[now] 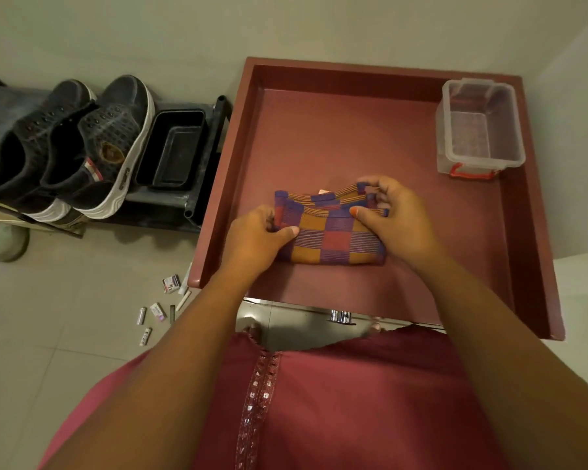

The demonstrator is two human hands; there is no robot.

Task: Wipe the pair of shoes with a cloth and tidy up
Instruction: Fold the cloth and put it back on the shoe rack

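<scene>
Your dark red dress [336,401] is filling the bottom of the view, with both bare forearms reaching forward over it to the red tray-like tabletop [353,137]. You are holding a folded checked cloth [333,239] that is lying flat near the middle of that tabletop, closer to its near edge. Your left hand [257,237] is gripping the cloth's left edge, with the thumb lying on top and the other fingers curling around the fold. Your right hand [392,212] is pinching the cloth's upper right corner, the fingers bending narrowly over the striped border and the thumb pressing down on the fabric.

Sitting at the far right corner of the tabletop, well apart from the cloth, is a clear plastic box [479,127] with a red handle. To the left of the tabletop, the pair of dark shoes [78,144] with white soles is standing side by side on a low dark rack [204,144], and a black tub [174,150] is sitting just beside them on the same rack. Small batteries and packets [160,307] are lying scattered on the tiled floor [65,317] near the tabletop's left corner.
</scene>
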